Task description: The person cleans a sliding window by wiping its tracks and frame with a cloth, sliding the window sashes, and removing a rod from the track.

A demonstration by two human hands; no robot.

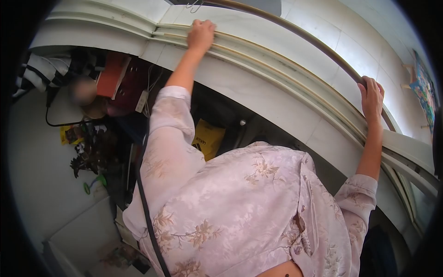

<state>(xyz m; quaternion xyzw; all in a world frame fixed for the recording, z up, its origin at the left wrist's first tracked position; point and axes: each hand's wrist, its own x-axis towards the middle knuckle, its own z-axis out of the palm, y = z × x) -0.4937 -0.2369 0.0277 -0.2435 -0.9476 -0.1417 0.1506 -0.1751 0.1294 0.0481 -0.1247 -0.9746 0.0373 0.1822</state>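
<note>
My left hand (201, 36) lies on the sliding window track (258, 60), its fingers curled over the pale ridges. Whether anything small sits under those fingers is hidden. Farther right, my right hand (372, 99) is wrapped around a brown rail (318, 39) that curves along the outer side of the window. Both arms stretch out over a white tiled sill (277, 111). A pale pink shirt with a brown leaf pattern (240, 198) covers my body and upper arms.
A metal hook (194, 6) hangs at the top. Below the sill are a yellow bag (208, 138) and a white power strip (141, 101). An orange-red box (110, 76) and a dark plant-like bundle (94, 152) are at left. A black cable (150, 221) crosses my shirt.
</note>
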